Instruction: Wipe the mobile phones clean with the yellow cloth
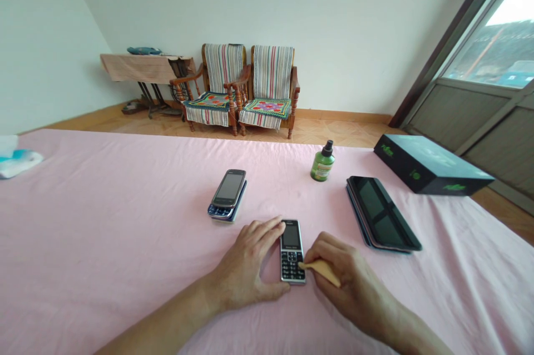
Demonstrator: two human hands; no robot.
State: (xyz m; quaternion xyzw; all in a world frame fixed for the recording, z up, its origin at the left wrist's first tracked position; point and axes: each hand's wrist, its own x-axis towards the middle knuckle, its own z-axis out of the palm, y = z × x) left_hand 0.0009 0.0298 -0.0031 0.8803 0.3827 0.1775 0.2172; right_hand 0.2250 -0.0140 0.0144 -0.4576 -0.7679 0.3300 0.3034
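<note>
A black candybar mobile phone (291, 249) flat on a smooth pink bedsheet (125, 221), between the hands, long axis running straight ahead, screen end away from the body and keypad end toward it. Glossy face, rows of small keys, lettering too small to read. Left hand (246, 263) half-closed and curved around the phone's left side, fingertips (273, 225) at the upper corner, thumb at the lower corner. Right hand (350, 282) closed in a pinch on a flat, pale wooden stick (323, 272), its tip touching the keypad's right side.

Ahead of the left hand, a slider phone (228, 193) with a dark screen and blue keypad. Ahead of the right hand, an upright green plastic pump bottle (322, 164), black-capped, label unreadable. Just beyond the right hand, a stack of black-cased tablets (381, 215); farther right, a black box (429, 168) with illegible green lettering. Far beyond both hands, two wooden armchairs (250, 90) with striped covers.
</note>
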